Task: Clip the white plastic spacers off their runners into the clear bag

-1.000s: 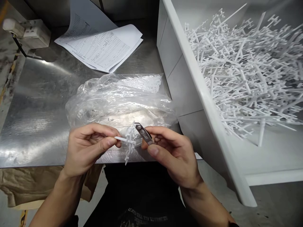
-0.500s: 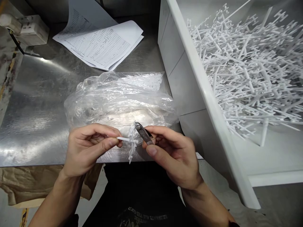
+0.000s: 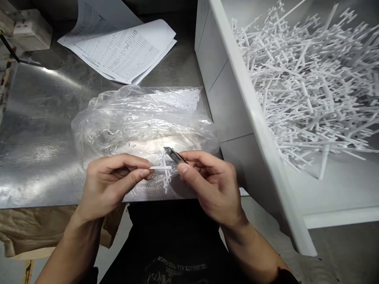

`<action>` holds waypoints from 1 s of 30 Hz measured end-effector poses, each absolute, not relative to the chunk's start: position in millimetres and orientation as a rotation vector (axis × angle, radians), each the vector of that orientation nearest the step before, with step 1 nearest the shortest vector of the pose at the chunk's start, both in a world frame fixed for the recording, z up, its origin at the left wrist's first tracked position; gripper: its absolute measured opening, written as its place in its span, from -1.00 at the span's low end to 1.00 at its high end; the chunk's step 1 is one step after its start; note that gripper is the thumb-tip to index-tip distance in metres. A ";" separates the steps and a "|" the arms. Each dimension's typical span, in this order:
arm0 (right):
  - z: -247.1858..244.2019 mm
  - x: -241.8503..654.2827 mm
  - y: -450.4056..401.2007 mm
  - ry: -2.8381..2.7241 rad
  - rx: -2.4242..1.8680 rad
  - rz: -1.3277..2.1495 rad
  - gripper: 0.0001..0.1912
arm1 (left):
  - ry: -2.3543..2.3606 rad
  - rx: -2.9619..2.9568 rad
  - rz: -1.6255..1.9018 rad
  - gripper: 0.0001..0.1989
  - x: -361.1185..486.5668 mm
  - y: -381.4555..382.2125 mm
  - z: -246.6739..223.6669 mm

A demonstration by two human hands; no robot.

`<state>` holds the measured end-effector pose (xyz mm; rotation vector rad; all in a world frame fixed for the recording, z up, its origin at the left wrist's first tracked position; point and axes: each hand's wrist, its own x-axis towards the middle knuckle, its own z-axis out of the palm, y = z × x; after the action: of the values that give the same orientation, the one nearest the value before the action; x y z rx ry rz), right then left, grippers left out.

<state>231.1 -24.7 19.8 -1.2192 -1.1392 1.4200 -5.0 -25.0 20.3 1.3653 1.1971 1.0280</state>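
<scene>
The left hand [image 3: 114, 183] was clamped, thumb against finger, on the stem of a white branched plastic piece [image 3: 166, 169]. The right hand [image 3: 209, 181] was clamped on a metal clipper [image 3: 174, 155], its tip at the piece's upper end. Both were above the near edge of a clear plastic bag [image 3: 142, 118] on the metal table [image 3: 44, 154]. Writing: black shirt [image 3: 174, 236], upside down, "CELEBRATE ALL THIS GOOD", partly blurred; papers [image 3: 127, 51], printed rows, too small to read.
</scene>
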 end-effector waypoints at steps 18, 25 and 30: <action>22.4 234.2 -24.9 -1.068 -1.150 1.469 -0.86 | 1.204 1.298 1.050 -0.92 2.0 -20.8 22.0; 21.7 234.9 -25.9 -1.072 -1.125 1.488 -0.85 | 1.215 1.341 1.032 -0.90 1.6 -21.9 22.2; 23.4 235.7 -27.4 -1.087 -1.142 1.476 -0.87 | 1.222 1.341 1.040 -0.92 1.9 -21.3 22.4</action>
<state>235.7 -27.4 23.4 -1.1417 -1.0867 1.4765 1.9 -21.3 22.4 1.3406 1.2218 1.0403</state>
